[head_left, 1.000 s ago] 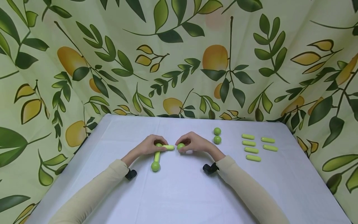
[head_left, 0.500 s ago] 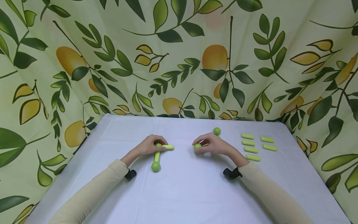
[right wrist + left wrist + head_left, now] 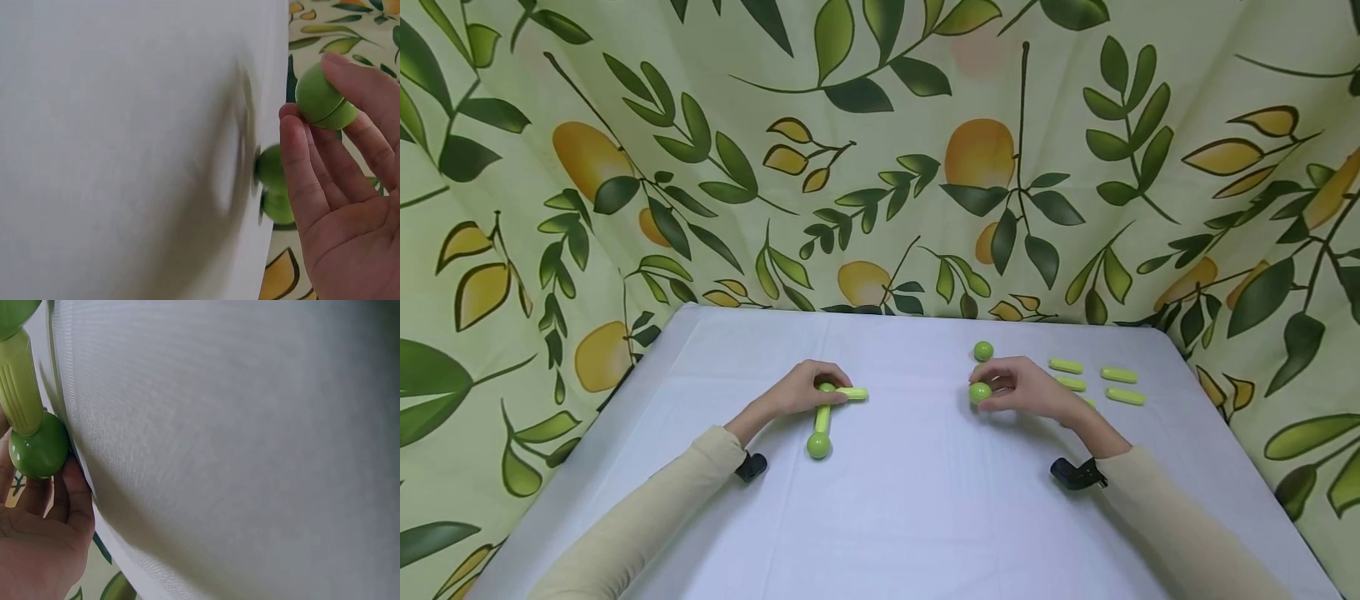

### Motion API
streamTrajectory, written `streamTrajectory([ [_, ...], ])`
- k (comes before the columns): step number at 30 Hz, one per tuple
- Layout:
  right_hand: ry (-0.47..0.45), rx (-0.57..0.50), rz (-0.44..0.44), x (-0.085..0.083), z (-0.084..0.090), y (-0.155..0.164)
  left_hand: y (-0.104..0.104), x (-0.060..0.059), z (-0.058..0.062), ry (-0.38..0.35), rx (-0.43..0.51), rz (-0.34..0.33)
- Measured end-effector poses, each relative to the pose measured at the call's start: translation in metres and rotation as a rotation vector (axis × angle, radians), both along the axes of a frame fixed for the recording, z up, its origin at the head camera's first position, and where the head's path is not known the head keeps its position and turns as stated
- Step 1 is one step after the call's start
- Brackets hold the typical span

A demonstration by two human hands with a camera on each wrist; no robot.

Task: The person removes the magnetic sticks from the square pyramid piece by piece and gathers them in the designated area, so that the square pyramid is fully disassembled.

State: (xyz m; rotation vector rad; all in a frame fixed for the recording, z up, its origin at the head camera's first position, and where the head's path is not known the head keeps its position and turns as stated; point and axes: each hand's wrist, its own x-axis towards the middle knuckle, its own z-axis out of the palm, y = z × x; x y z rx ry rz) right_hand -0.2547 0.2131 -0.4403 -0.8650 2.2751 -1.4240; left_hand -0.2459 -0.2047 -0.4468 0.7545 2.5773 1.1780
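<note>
In the head view my left hand [image 3: 797, 390] grips a green ball [image 3: 40, 447] that joins two yellow-green sticks. One stick [image 3: 855, 393] points right with a free end. The other stick [image 3: 822, 418] runs toward me and ends in a second green ball [image 3: 818, 446]. My right hand [image 3: 1026, 390] pinches a loose green ball [image 3: 980, 393] between thumb and fingertips; the right wrist view shows it held off the table, with a groove round it. Behind that hand, two more green balls [image 3: 271, 167] rest on the table, one partly hidden in the head view.
Several loose yellow-green sticks [image 3: 1122, 396] lie at the right of the white table [image 3: 887, 500], some covered by my right hand. A leaf-and-fruit patterned cloth [image 3: 880, 217] hangs behind and at the sides. A black wrist camera [image 3: 1075, 473] sits at each cuff.
My right hand has moved to the right with the ball, away from the stick's free end and over toward the two loose balls. The left hand and its joined pieces have stayed put.
</note>
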Motion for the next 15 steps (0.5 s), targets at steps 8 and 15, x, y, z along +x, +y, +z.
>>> streamTrajectory([
  [8,0.024,-0.011,-0.073,0.003,-0.004,0.019,0.0,0.0,0.001,-0.002,0.001,-0.007],
  [15,0.084,0.072,-0.113,0.009,-0.01,0.018,0.0,-0.001,-0.001,0.002,-0.004,-0.009],
])
